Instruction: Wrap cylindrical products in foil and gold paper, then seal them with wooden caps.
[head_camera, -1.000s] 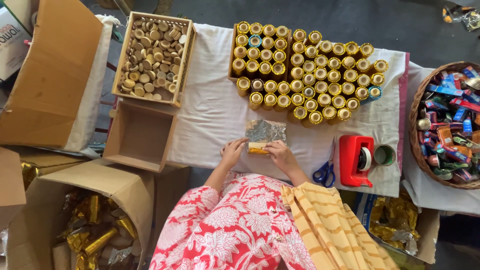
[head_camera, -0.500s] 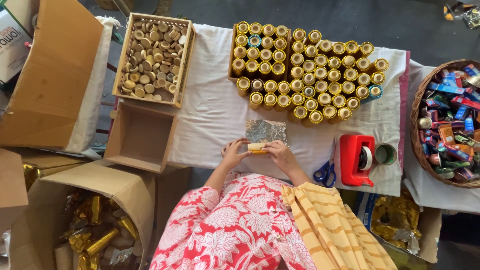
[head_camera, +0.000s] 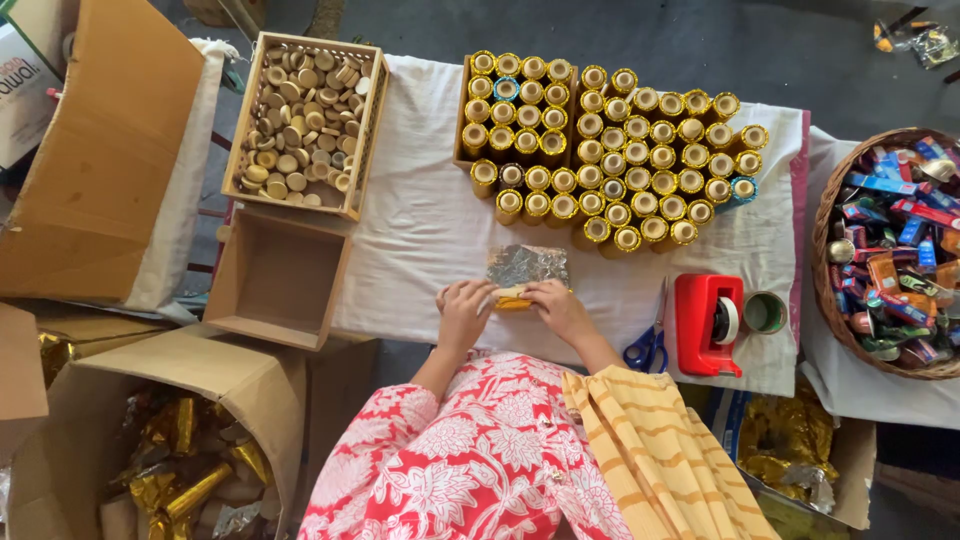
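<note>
My left hand (head_camera: 465, 310) and my right hand (head_camera: 553, 306) meet at the near edge of the white-covered table (head_camera: 420, 230). Together they grip a small yellow tube (head_camera: 511, 296) lying on its side. A shiny silver foil sheet (head_camera: 526, 265) lies flat just beyond the tube, partly under it. Behind that stand several upright yellow-capped tubes (head_camera: 610, 150) packed in rows.
A wooden tray of round cork discs (head_camera: 305, 120) sits at the back left, with an empty cardboard box (head_camera: 275, 275) below it. A red tape dispenser (head_camera: 708, 325), tape roll (head_camera: 765, 312) and blue-handled scissors (head_camera: 652, 345) lie to the right. A wicker basket of wrappers (head_camera: 890, 250) stands far right.
Both hands stay on the yellow tube at the foil's near edge; the fingers have shifted only slightly.
</note>
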